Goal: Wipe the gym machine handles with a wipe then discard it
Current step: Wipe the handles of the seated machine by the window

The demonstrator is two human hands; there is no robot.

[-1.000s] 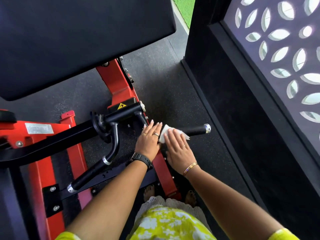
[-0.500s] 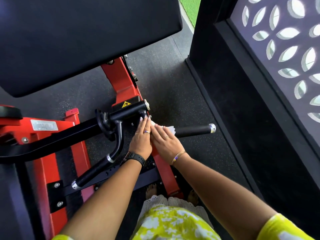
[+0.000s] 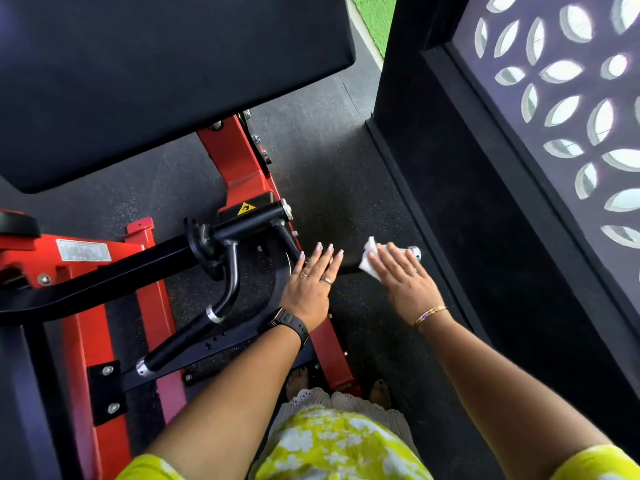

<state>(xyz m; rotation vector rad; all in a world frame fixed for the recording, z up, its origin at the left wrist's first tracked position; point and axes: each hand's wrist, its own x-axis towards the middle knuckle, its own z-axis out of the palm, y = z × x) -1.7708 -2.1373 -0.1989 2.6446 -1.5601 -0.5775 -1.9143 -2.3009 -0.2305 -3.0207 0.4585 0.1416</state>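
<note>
A yellow triangular warning sticker (image 3: 246, 208) with a black pictogram sits on the gym machine (image 3: 235, 161) beside its pivot bar. A silver nameplate (image 3: 83, 251) on the red frame carries print too blurred to read.

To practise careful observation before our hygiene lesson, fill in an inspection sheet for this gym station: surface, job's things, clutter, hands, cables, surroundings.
Surface: dark speckled rubber floor under the red frame.
Job's things: white wipe pressed on the side handle near its chrome end; second handle untouched.
Clutter: nothing seen.
Grippers: left hand flat on the side handle; right hand flat over the wipe.
Cables: nothing seen.
Surroundings: black pad above, cut-out wall panel right, green turf beyond.
</note>
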